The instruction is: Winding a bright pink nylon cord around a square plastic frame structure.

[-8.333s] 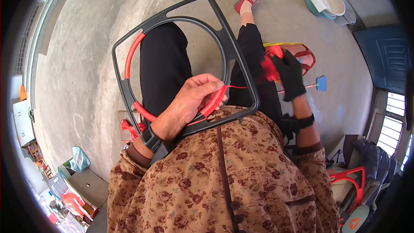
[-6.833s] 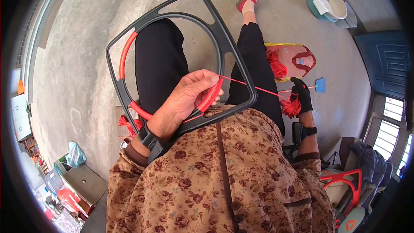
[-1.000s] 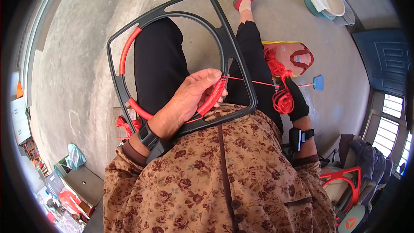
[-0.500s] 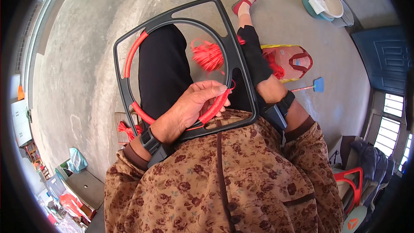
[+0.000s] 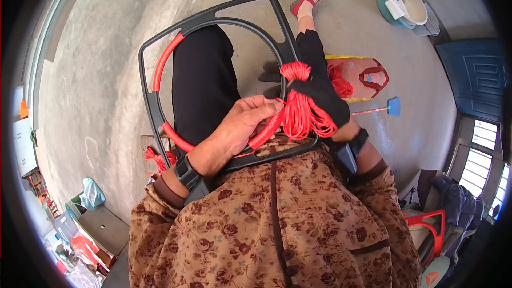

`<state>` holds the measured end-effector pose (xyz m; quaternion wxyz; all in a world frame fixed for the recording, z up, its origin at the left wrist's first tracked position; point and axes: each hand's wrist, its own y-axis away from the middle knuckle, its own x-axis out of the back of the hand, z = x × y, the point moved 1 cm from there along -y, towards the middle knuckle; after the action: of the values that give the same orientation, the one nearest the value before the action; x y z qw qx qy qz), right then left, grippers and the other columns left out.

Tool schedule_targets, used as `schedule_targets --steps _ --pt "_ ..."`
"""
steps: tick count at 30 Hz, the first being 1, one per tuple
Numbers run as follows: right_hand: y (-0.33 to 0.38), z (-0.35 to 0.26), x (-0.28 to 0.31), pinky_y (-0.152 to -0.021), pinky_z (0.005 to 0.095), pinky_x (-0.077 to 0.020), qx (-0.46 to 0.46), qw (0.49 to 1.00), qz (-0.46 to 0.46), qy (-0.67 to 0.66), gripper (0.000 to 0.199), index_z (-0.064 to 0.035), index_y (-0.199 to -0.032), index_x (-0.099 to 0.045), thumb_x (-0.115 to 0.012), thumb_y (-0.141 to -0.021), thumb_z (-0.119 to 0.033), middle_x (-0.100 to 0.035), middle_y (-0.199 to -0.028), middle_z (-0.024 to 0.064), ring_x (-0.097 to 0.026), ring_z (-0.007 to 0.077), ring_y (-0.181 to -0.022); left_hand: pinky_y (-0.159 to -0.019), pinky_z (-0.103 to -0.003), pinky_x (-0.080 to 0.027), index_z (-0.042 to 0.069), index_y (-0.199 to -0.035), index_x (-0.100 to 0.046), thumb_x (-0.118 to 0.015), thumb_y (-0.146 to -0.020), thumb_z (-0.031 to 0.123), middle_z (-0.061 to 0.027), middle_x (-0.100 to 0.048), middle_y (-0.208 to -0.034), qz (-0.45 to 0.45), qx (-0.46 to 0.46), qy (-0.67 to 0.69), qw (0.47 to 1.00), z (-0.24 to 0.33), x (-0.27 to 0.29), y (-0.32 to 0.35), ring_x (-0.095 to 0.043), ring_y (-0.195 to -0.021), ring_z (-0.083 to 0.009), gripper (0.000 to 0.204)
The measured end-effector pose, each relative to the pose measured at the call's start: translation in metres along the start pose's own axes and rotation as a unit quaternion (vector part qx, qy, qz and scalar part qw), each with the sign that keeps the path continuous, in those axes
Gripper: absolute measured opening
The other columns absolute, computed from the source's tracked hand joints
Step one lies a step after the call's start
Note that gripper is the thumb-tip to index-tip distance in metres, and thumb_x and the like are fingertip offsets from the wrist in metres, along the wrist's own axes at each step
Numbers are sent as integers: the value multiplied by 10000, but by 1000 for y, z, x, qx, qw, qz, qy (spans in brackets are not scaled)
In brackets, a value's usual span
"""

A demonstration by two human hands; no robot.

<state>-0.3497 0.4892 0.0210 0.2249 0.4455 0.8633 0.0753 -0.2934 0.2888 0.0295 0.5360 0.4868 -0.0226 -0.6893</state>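
A black plastic frame (image 5: 288, 48) with a round ring inside it rests across my lap. Red cord is wound round stretches of the ring, and one tight winding (image 5: 262, 134) lies by my fingers. My bare left hand (image 5: 240, 122) pinches the ring and cord at the top of this winding. In a black glove, my right hand (image 5: 326, 96) grips a looped bundle of red cord (image 5: 300, 114) over the frame's right side. Some gloved fingers show behind the ring; the bundle hides part of the ring.
Beyond my right hand are a red bag (image 5: 368, 69) with red cord at its mouth and a blue fly swatter (image 5: 393, 106). More red cord (image 5: 160, 160) lies left of my lap. Basins (image 5: 386, 8) stand far right, near a blue door (image 5: 477, 74).
The red bundle has come from inside the ring to the front of the frame's right side, with my right hand round it. My left hand keeps its pinch in nearly the same place.
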Motion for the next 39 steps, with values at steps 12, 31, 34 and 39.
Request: schedule_targets --steps 12,31,34,39 --pt "64 4 -2 -755 270 -493 -126 985 39 113 294 -11 -1123 -629 -670 -886 -179 -660 -927 33 -590 80 -843 -572 -208 -495 3 -906 -672 -641 -931 164 -49 -680 -774 5 -8 -31 999 7 -5 4 -619 -626 -83 166" --pt "64 6 -3 -695 281 -483 -7 961 162 224 195 -36 -957 -630 -718 -829 -153 -630 -890 28 -578 108 -798 -561 -254 -562 22 -988 -630 -575 -970 333 -86 -681 -823 -11 45 -32 998 6 3 -2 -651 -636 -135 317" --pt "63 9 -5 -679 298 -488 -22 948 183 261 257 -34 -935 -639 -775 -783 -189 -631 -843 41 -583 121 -766 -565 -255 -566 -2 -1032 -648 -571 -975 319 -79 -682 -844 -18 34 -57 998 6 3 -1 -645 -638 -120 335" --pt "58 7 -3 -657 310 -487 -15 924 216 316 265 -34 -893 -645 -787 -770 -220 -641 -786 52 -590 131 -717 -579 -239 -553 -11 -1012 -677 -589 -968 282 -63 -680 -830 -22 14 -118 993 6 4 3 -639 -644 -101 309"
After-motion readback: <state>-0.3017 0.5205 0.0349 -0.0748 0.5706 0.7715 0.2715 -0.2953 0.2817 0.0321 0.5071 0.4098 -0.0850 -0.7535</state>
